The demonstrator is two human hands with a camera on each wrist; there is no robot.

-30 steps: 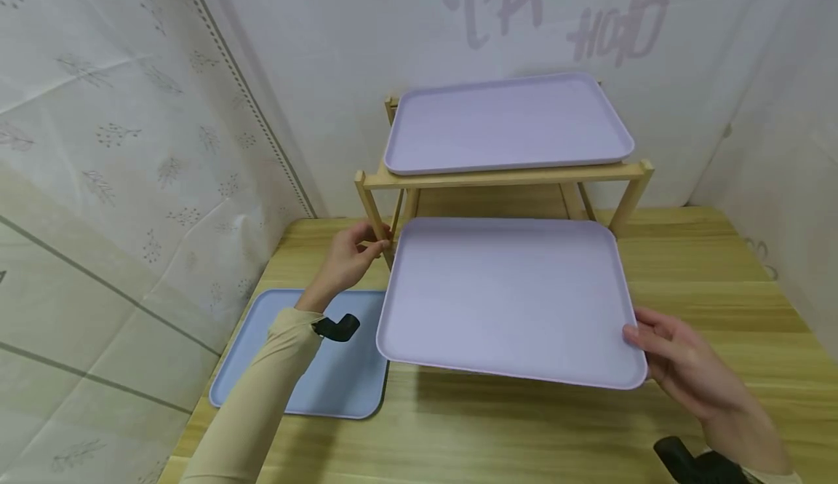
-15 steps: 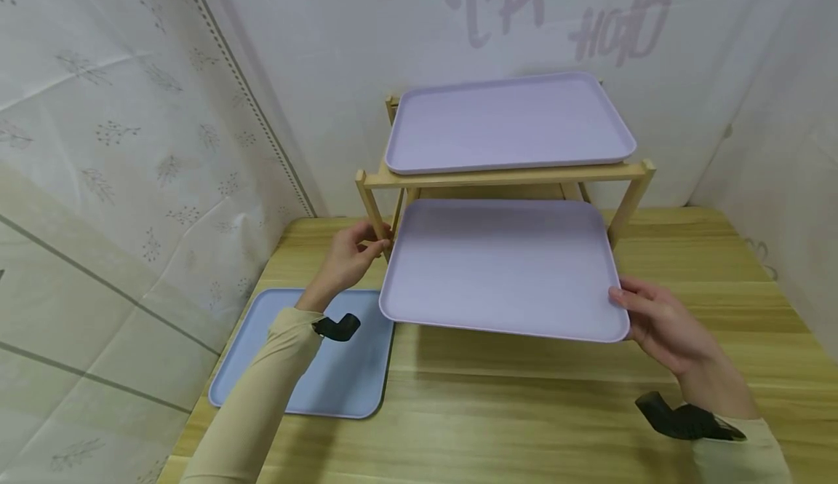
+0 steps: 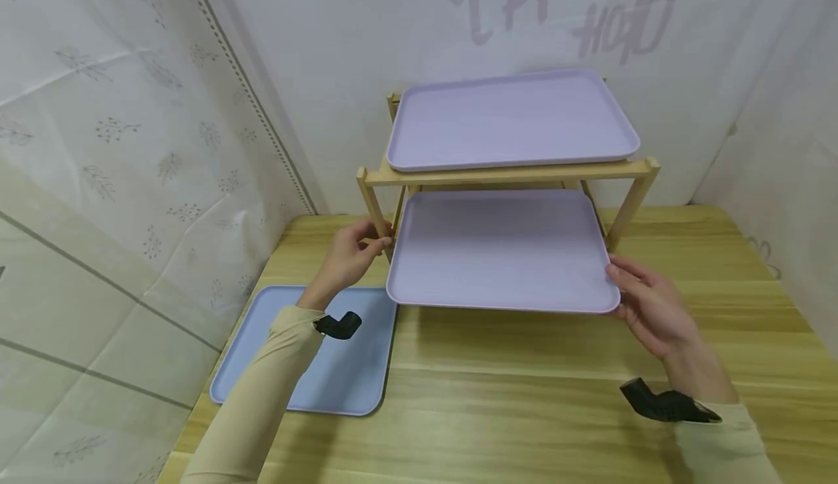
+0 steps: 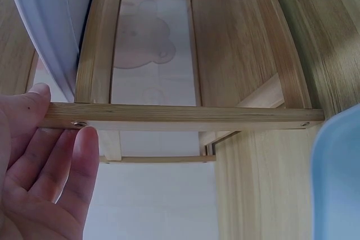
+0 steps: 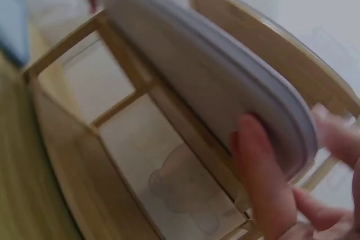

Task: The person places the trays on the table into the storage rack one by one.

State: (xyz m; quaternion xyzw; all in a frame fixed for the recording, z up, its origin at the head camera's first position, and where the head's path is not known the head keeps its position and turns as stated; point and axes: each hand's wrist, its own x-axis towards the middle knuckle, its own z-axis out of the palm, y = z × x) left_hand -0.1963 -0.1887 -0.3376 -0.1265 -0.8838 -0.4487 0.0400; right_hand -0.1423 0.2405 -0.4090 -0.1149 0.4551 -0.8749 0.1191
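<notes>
A wooden two-tier rack (image 3: pixel 511 177) stands at the back of the table, with a lilac tray (image 3: pixel 513 120) lying on its upper tier. My left hand (image 3: pixel 351 255) holds the rack's front left post (image 4: pixel 191 117), thumb on one side and fingers on the other. A second lilac tray (image 3: pixel 504 251) is partly inside the rack below the upper tier, its front end sticking out. My right hand (image 3: pixel 655 306) pinches this tray's right edge near the front corner; the right wrist view shows fingers (image 5: pixel 261 178) under its rim. Its far end is hidden beneath the upper tier.
A blue tray (image 3: pixel 340 367) lies on the wooden table (image 3: pixel 497 411) at the left, partly under my left forearm. A patterned white curtain (image 3: pixel 131 142) hangs on the left, and white cloth (image 3: pixel 314 47) covers the wall behind the rack.
My right hand has moved the lower lilac tray away from me, deeper into the rack and slightly left. My left hand has stayed on the post.
</notes>
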